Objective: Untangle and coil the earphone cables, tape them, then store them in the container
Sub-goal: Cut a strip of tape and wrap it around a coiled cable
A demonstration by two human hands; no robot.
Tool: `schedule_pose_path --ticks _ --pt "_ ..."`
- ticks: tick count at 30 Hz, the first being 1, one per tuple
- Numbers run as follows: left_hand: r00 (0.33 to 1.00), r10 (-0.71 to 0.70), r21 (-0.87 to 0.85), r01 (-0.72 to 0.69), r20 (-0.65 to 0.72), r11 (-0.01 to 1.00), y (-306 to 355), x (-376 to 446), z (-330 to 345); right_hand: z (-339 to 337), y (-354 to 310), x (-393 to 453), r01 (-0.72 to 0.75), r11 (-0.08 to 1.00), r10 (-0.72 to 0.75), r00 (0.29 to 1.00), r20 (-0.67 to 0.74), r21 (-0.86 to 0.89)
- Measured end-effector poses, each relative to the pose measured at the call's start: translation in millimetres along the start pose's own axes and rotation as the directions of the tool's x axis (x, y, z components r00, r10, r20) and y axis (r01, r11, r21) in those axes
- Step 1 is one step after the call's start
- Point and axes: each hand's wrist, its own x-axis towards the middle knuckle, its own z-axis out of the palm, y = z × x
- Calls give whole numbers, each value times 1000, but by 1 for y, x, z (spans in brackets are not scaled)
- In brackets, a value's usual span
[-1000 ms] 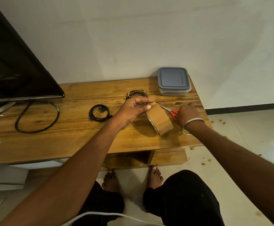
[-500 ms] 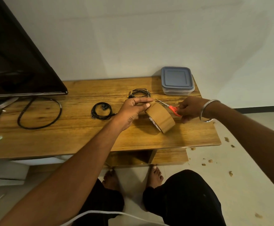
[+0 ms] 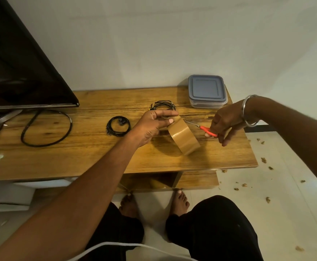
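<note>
Your left hand (image 3: 150, 127) pinches the brown packing-tape roll (image 3: 184, 137); your right hand (image 3: 224, 122) grips the orange-handled metal scissors (image 3: 207, 130)

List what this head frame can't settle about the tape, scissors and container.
- Tape roll, head view: free end hidden under the left hand.
- Scissors: handles covered by the right hand; blades too small to tell open or closed.
- Container: lid on, contents unseen.
- Farther earphone coil: too small to tell if taped.
</note>
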Motion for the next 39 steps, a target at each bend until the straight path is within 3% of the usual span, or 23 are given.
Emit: schedule_pose_path --ticks 9,21,39 --pt "999 46 25 -47 28 999 -1 -2 -6 -17 -11 -2 -15 998 11 998 -55 -64" --pt "988 123 131 -135 93 982 3 -2 -4 -16 -29 4 -21 996 22 1000 15 -87" --pt "973 178 210 -206 146 956 7 -1 1 -23 -39 -1 3 978 -3 1000 5 -209"
